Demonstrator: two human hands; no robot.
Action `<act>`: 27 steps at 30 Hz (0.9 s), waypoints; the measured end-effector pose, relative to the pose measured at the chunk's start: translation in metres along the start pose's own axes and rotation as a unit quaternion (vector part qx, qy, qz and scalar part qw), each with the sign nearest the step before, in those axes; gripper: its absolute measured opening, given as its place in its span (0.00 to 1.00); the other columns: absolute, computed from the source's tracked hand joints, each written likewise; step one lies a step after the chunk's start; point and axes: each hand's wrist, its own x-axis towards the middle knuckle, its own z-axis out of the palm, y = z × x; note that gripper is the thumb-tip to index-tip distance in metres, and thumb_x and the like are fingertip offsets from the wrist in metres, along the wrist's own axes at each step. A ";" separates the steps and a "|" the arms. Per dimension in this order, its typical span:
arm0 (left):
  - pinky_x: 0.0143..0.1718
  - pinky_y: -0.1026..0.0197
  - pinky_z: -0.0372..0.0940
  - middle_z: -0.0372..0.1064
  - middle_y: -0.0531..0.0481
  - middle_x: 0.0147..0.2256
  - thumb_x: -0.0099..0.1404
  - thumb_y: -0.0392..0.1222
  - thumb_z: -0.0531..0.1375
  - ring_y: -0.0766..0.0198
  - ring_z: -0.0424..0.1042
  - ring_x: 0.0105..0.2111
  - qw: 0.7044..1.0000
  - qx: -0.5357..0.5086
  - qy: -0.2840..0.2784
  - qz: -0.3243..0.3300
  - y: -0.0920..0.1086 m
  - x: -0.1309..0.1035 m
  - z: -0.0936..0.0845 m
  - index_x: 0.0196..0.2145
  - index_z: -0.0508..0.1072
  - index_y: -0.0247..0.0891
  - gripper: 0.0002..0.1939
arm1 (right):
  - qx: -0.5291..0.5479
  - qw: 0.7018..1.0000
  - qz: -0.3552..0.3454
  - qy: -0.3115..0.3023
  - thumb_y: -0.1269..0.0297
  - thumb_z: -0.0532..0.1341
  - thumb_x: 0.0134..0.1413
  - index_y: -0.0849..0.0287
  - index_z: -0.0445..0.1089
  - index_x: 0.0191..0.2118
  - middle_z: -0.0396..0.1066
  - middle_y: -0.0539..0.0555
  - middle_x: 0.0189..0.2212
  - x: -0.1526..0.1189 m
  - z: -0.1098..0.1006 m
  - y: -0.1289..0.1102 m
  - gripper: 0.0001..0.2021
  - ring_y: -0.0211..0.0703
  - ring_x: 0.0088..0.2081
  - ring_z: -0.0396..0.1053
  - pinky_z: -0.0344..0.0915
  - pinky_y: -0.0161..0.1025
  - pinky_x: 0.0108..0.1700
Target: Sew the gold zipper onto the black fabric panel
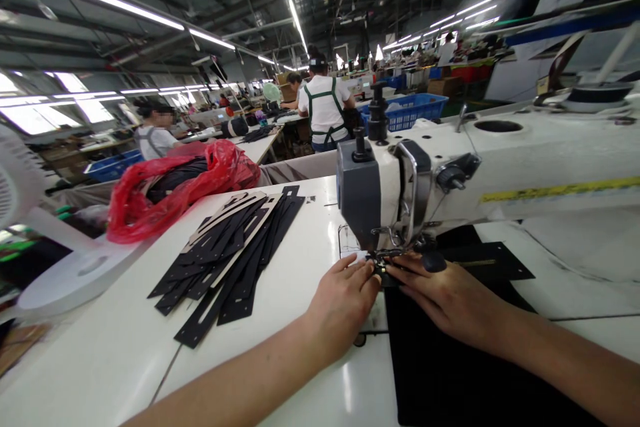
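A white industrial sewing machine (500,167) stands on a white table (100,360). My left hand (343,303) rests just left of the presser foot (383,260), fingertips pinching a small black piece at the needle. From the right, my right hand (445,293) lies flat on a black sheet (450,373) and its fingertips meet the same small piece under the foot. What exactly is under the needle is too small to tell.
A fanned pile of several black cut strips (230,253) lies left of my hands. Behind it sits a red plastic bag (175,190) with dark material. A white fan base (75,273) stands at the table's left edge. Other people work at benches beyond.
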 end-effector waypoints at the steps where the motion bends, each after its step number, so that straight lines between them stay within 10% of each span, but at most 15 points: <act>1: 0.53 0.53 0.61 0.71 0.42 0.43 0.68 0.32 0.49 0.59 0.70 0.46 1.000 -0.003 -0.002 -0.002 0.000 0.000 0.000 0.39 0.70 0.31 0.10 | -0.002 1.000 -0.002 -0.001 0.74 0.50 0.59 0.62 0.65 0.51 0.67 0.59 0.50 0.000 0.000 0.000 0.16 0.47 0.51 0.65 0.64 0.46 0.52; 27: 0.45 0.55 0.65 0.72 0.46 0.36 0.63 0.30 0.56 0.61 0.72 0.37 0.999 -0.035 0.030 -0.025 -0.010 0.008 0.013 0.33 0.70 0.34 0.04 | 0.019 0.999 -0.022 -0.014 0.73 0.47 0.61 0.60 0.67 0.42 0.73 0.56 0.36 0.009 -0.001 0.016 0.13 0.41 0.39 0.71 0.67 0.38 0.43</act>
